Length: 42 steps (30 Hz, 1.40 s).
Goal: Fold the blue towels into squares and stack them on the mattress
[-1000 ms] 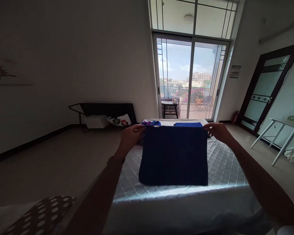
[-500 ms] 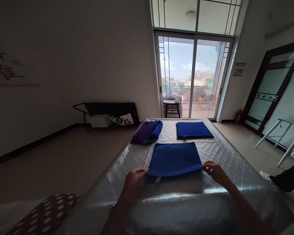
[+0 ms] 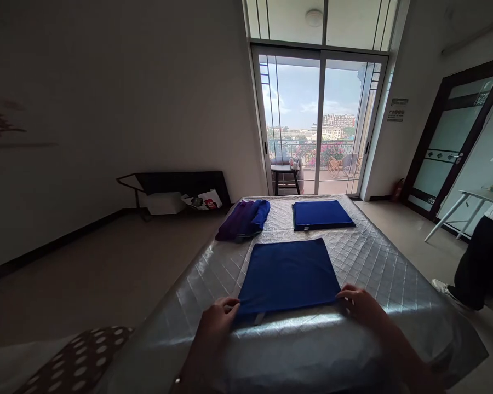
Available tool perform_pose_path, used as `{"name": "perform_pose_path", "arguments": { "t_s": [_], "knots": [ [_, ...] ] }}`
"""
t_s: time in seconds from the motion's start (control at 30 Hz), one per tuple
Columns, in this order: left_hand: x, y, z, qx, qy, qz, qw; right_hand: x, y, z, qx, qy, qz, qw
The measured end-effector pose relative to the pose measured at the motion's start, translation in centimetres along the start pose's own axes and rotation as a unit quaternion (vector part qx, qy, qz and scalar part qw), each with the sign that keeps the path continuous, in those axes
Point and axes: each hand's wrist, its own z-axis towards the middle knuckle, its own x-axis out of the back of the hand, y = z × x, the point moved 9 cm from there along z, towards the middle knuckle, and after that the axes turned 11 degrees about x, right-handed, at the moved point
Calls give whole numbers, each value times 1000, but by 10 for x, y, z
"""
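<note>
A dark blue cloth [image 3: 290, 276], folded to a rectangle, lies in front of me on the bed with its near edge pulled straight. My left hand [image 3: 217, 317] pinches its near left corner, and my right hand [image 3: 359, 303] pinches the near right corner. A small pale tag [image 3: 259, 318] sticks out from the near edge. Beyond it on the right rests a neat stack of folded blue cloths [image 3: 324, 214]. To the far left sits a looser pile of purple and blue cloths [image 3: 244, 220].
The bed has a shiny grey quilted cover [image 3: 378, 273]. A brown polka-dot cloth [image 3: 82, 361] is at lower left. Against the left wall stands a black frame [image 3: 184, 183] with a white box [image 3: 164, 203]. At right are a person's dark-trousered legs [image 3: 480, 268] and a white table [image 3: 479, 196].
Both hands have drawn the cloth's near edge toward me, and more of the cloth lies flat on the bed. At right, more of the other person has come into view.
</note>
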Motion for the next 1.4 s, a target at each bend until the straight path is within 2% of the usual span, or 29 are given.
{"name": "perform_pose_path", "arguments": {
  "t_s": [0.07,0.13,0.2,0.23,0.3,0.37,0.47,0.53,0.6,0.67,0.73,0.83,0.93,1.0,1.03,1.07,1.13,1.2,1.27,1.33,1.4],
  "knots": [
    [-4,-6,-2,-7,-12,48,999,1,-4,-2,-12,-17,-6,1000],
    [-5,-6,-4,-20,17,106,994,2,-11,-1,-17,-33,-16,999],
    [-8,7,-7,-46,62,139,987,6,-19,6,-7,-22,-34,999],
    [-16,21,-10,-72,72,143,984,8,-23,12,0,-1,-46,999],
    [-44,60,-20,-144,52,137,979,10,-26,28,0,50,-74,996],
    [-85,107,-35,-225,9,132,965,2,-23,43,-18,73,-109,991],
    [-143,161,-55,-295,-23,158,942,-29,-10,59,-52,17,-167,984],
    [-175,178,-61,-317,-42,206,925,-47,-1,61,-66,-30,-196,978],
    [-192,179,-60,-318,-54,253,912,-57,6,59,-76,-54,-215,972],
    [-193,168,-53,-305,-49,286,907,-60,9,56,-86,-60,-225,969],
    [-181,148,-42,-280,-32,311,908,-59,9,54,-93,-55,-226,968],
    [-145,102,-19,-221,1,353,909,-55,6,54,-96,-54,-220,969],
    [-111,57,-4,-211,25,401,891,-48,-1,55,-107,-55,-216,969],
    [-95,39,2,-211,43,423,880,-38,-14,55,-123,-29,-225,966],
    [-89,36,3,-206,56,426,879,-33,-26,55,-125,-8,-227,966],
    [-85,38,3,-200,72,422,881,-31,-43,55,-116,16,-224,968],
    [-84,59,-4,-208,105,398,887,-35,-89,55,-49,61,-185,980],
    [-96,96,-17,-252,119,368,887,-46,-143,52,55,97,-114,987],
    [-114,135,-30,-306,112,343,881,-54,-182,45,128,134,-55,981],
    [-129,167,-40,-351,104,327,871,-55,-198,37,145,177,-30,973],
    [-137,188,-45,-377,111,322,861,-50,-198,31,141,214,-21,966]
  ]
}}
